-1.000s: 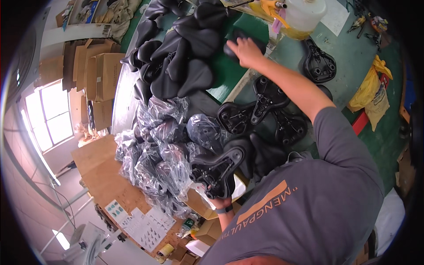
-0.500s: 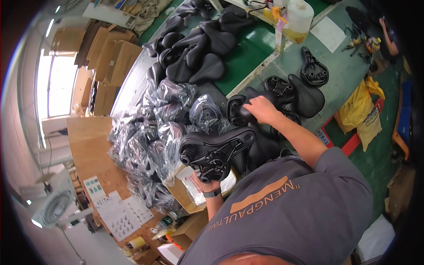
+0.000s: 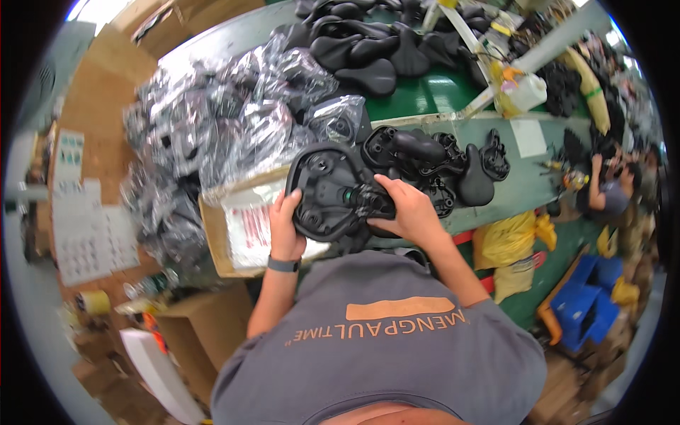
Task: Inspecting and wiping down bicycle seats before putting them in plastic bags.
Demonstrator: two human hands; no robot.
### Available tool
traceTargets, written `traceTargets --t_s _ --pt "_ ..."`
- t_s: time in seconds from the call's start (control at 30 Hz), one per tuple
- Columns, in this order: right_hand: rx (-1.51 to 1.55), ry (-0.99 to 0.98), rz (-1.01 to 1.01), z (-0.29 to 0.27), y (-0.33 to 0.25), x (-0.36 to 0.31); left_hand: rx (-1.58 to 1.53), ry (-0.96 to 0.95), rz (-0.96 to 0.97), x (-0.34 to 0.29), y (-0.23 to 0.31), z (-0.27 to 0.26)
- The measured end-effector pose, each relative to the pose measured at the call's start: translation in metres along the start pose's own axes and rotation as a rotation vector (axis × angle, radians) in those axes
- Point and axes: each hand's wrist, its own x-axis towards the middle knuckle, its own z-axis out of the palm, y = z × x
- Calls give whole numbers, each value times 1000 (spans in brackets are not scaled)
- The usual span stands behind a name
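Workshop desk (image 3: 528, 176) crowded with loose black saddles (image 3: 368, 75) and plastic-wrapped ones (image 3: 273, 134). Before the person's torso (image 3: 382, 340), a bicycle saddle (image 3: 320, 190) is held underside up, left hand (image 3: 285, 230) gripping its wide rim, right hand (image 3: 414, 212) its narrow end; probably light, stiff underneath, best held by that rim.

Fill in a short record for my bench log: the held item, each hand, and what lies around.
Held item: black saddle, underside facing the camera
Left hand: gripping its wide end; dark band at the wrist
Right hand: gripping its narrow end
Near left hand: open cardboard box with plastic packaging inside
Beyond, left: heap of plastic-wrapped saddles
Beyond, right: loose black saddles on the bench
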Motion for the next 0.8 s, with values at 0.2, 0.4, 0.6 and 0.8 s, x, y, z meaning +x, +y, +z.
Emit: traceTargets --t_s 0.2,0.4,0.6,0.8 --pt "1173 31 396 100 -25 -8 6 -320 399 -71 36 47" --pt "1625 512 886 109 -148 -12 1234 -756 1218 -62 55 26" --pt "2207 -553 303 118 -151 -36 915 -224 865 -10 137 -47" --pt "2193 -803 81 134 -188 -18 -93 -245 528 -13 88 -105"
